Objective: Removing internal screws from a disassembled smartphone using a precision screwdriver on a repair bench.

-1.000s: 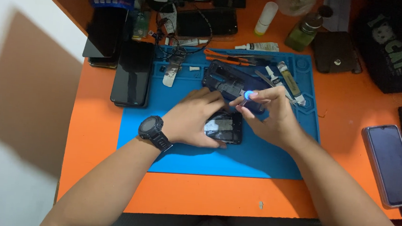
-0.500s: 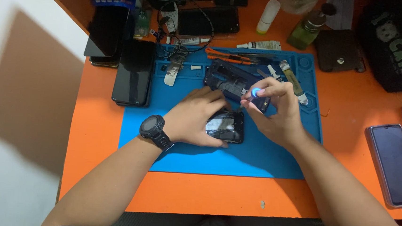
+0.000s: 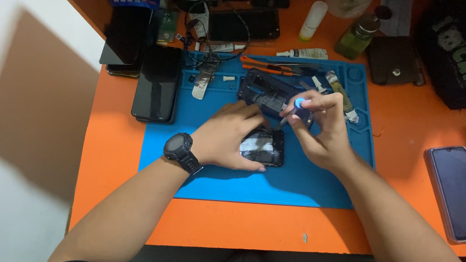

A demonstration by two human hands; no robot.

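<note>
At the left edge of the blue mat (image 3: 305, 185), dark phones (image 3: 157, 84) are stacked on the orange table (image 3: 119, 194), and the left hand (image 3: 227, 136) (a black watch (image 3: 179, 150) on its wrist) is pressed flat on an opened phone (image 3: 263, 147) lying mid-mat, steadying it rather than gripping it. Just to the right, a screwdriver (image 3: 299, 109) with a blue cap is pinched in the right hand (image 3: 323, 134), its tip angled down at the phone's top edge. The back is already off and a detached frame (image 3: 268, 92) lies behind, so disassembly is judged to be well under way, with inner parts still in place; another phone (image 3: 458, 193) is seen at far right.
</note>
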